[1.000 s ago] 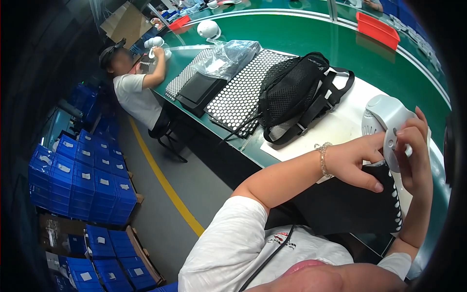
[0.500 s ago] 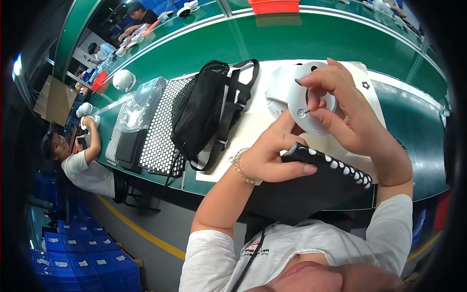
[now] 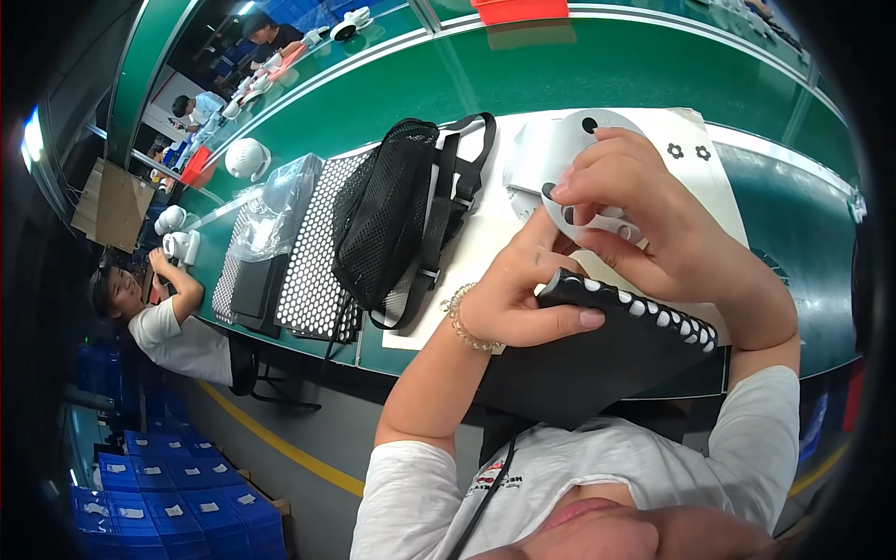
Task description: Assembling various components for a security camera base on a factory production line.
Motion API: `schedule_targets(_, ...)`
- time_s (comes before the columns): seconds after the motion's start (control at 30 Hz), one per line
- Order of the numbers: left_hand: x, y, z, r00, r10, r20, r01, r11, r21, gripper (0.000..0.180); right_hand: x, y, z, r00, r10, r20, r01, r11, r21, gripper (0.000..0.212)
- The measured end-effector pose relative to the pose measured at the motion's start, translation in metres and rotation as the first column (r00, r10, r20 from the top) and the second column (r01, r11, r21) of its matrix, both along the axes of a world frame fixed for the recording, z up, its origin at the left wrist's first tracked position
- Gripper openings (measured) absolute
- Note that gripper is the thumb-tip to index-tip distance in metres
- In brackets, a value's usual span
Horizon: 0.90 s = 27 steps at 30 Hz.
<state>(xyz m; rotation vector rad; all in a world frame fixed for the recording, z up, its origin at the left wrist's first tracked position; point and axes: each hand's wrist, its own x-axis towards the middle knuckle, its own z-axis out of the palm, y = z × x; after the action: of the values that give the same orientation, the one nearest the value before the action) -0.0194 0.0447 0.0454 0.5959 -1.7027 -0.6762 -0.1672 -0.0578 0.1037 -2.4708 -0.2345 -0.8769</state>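
My left hand, with a beaded bracelet at the wrist, grips a black sheet whose curled edge shows a row of white round spots. Its thumb lies on top of the sheet, while its other fingers reach under a white rounded plastic part. Over that part curls my right hand, index finger and thumb bent toward it. At the index fingertip is a small black round piece, close against the white surface. A dark round spot shows at the part's far end. The right hand hides much of the part.
A black mesh bag with straps lies left of my hands, beside white-dotted black sheets and a clear plastic bag. A white sheet covers the green table. Another person sits at left; stacked blue bins stand below.
My right hand has shifted slightly left and lower, the black piece at its index fingertip moving with it. The white part has tilted. My left hand keeps its grip on the black sheet.
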Motion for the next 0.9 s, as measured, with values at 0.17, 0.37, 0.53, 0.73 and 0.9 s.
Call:
schedule_targets(0.17, 0.001, -0.001, -0.003, 1.000, -0.008, 0.012, 0.008, 1.000, 0.005, 0.028, 0.007, 0.003, -0.015, 0.985, 0.070, 0.159, -0.123, 0.930, 0.348, 0.040)
schedule_targets(0.37, -0.002, -0.002, -0.002, 0.999, -0.043, -0.008, 0.043, 0.999, 0.011, 0.025, 0.007, -0.001, -0.016, 0.970, 0.036, 0.239, -0.096, 0.966, 0.242, 0.038)
schedule_targets(0.53, 0.000, -0.001, 0.002, 0.999, -0.002, 0.035, 0.001, 1.000, 0.025, 0.023, 0.003, 0.000, -0.007, 0.982, -0.011, 0.188, -0.026, 0.981, 0.192, 0.036)
schedule_targets(0.73, -0.005, -0.001, 0.000, 0.998, -0.005, -0.056, 0.007, 0.999, 0.041, 0.019, 0.002, -0.004, -0.005, 0.986, -0.046, 0.160, 0.039, 0.998, 0.046, 0.039)
schedule_targets(0.9, -0.003, 0.000, 0.001, 0.999, -0.018, -0.028, 0.020, 0.997, 0.073, 0.020, 0.002, 0.001, -0.004, 0.991, -0.091, 0.098, 0.092, 0.996, -0.009, 0.040)
